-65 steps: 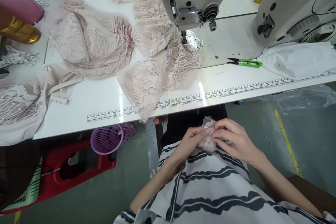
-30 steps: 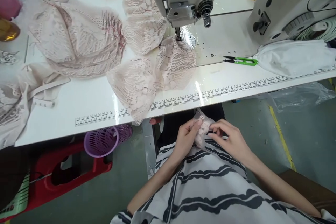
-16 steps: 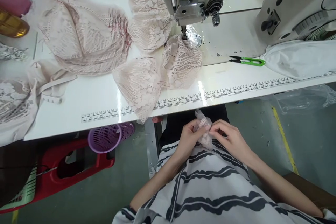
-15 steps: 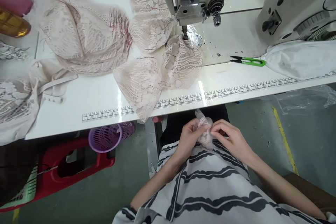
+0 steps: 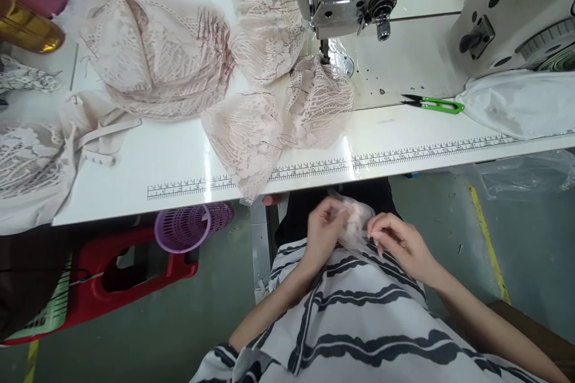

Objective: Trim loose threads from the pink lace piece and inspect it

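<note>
**Glossy white sewing table (image 5: 117, 188), small sheer pale-pink lace piece (image 5: 354, 218) held below its front edge**

Grey-green painted floor (image 5: 215, 323) shows underneath; the lace piece is above the lap, against a white shirt with dark wavy stripes (image 5: 359, 311). The left hand (image 5: 324, 230) is curled nearly closed, thumb pressing the lace from above. The right hand (image 5: 399, 242) is half-curled, thumb and forefinger close together at the sheer edge; blur hides whether they grip it.

Uneven pulling could distort or tear such thin net, and a fingernail might snag it. If the left thumb eased off, so light a scrap could slip to the floor. On the table, a flat beige lace triangle (image 5: 245, 137) has its tip at the front edge, where a forearm could catch it.

Branching openwork patterns that triangle and the wrinkled beige lace panel (image 5: 321, 105) beside it. Farther left, a heaped beige lace garment (image 5: 179, 48) bears ragged red threads. Green-handled thread snips (image 5: 433, 103) touch or nearly touch limp white cloth (image 5: 516, 102).
</note>
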A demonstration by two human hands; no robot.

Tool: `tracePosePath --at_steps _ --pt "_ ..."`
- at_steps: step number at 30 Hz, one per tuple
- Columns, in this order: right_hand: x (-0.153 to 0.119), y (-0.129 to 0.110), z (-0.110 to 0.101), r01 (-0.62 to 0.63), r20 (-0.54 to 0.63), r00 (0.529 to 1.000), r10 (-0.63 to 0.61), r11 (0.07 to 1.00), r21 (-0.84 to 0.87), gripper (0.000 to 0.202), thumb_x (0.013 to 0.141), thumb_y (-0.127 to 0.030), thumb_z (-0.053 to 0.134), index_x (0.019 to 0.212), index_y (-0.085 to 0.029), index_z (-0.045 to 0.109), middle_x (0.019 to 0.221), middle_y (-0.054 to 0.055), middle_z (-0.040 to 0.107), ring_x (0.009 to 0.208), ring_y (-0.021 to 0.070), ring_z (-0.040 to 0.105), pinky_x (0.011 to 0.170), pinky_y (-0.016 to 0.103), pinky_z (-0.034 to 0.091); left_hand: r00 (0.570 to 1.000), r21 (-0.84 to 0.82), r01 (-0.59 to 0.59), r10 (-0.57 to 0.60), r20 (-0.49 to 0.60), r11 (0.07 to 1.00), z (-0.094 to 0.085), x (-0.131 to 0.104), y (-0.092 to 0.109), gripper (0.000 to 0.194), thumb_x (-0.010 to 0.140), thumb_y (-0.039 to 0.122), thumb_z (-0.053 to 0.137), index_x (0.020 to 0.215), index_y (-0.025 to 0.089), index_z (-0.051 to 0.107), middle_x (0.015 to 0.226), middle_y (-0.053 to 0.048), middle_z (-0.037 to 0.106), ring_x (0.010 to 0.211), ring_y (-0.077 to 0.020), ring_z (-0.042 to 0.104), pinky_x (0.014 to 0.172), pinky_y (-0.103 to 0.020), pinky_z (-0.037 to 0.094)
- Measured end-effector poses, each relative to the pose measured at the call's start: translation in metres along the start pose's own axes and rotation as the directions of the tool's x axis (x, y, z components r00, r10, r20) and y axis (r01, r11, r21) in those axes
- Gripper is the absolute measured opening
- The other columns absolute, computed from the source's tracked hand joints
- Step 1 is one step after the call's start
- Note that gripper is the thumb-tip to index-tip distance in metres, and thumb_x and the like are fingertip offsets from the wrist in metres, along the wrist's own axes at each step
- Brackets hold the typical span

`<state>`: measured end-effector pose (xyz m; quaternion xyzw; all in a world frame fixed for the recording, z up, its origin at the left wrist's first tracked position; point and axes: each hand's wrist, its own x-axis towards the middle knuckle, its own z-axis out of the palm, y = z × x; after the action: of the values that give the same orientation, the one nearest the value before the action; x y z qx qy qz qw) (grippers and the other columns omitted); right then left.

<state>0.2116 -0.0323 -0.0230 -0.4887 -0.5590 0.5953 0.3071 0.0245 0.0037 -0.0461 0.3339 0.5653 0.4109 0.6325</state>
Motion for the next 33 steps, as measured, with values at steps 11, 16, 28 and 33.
tracePosePath --at_steps 11,16,28,33 --pt "-0.069 0.045 -0.072 -0.360 -0.266 0.889 0.373 0.209 -0.909 0.032 0.094 -0.035 0.044 0.107 -0.020 0.070 0.064 0.009 0.067 0.047 0.0240 0.060 0.038 0.025 0.027 0.994 0.017 0.028 -0.030 0.108 0.999 -0.022 0.005 0.014 0.032 0.077 0.039 0.074 0.062 0.015 0.058 0.060 0.004 0.046 0.057 -0.0084 0.039 0.056 -0.021 0.034" --pt "-0.010 -0.001 -0.019 0.019 -0.179 0.958 -0.223 0.675 -0.738 0.021 0.097 -0.030 0.050 0.097 -0.024 0.070 0.089 0.002 0.069 0.061 0.0096 0.059 0.051 0.021 0.041 0.981 -0.047 0.103 -0.094 0.170 0.994 -0.014 -0.001 0.016 0.026 0.076 0.039 0.076 0.076 0.015 0.066 0.063 0.004 0.051 0.057 -0.0079 0.042 0.055 -0.020 0.036" --pt "0.013 -0.007 0.022 0.267 -0.089 0.934 -0.347 0.839 -0.475 0.013 0.092 -0.019 0.057 0.104 -0.023 0.062 0.079 0.001 0.058 0.069 0.0129 0.055 0.061 0.026 0.046 0.938 -0.383 0.307 -0.209 0.277 0.871 -0.011 0.001 0.016 0.032 0.079 0.037 0.075 0.103 0.018 0.067 0.093 -0.005 0.069 0.087 -0.0190 0.066 0.078 -0.030 0.055" --pt "0.017 -0.001 0.027 0.264 -0.106 0.929 -0.354 0.837 -0.479 0.020 0.093 -0.020 0.056 0.112 -0.024 0.060 0.091 0.005 0.060 0.076 0.0154 0.058 0.066 0.029 0.050 0.928 -0.385 0.328 -0.219 0.300 0.863 -0.006 -0.001 0.019 0.036 0.079 0.034 0.075 0.109 0.018 0.064 0.104 -0.007 0.068 0.096 -0.0204 0.066 0.080 -0.029 0.055"
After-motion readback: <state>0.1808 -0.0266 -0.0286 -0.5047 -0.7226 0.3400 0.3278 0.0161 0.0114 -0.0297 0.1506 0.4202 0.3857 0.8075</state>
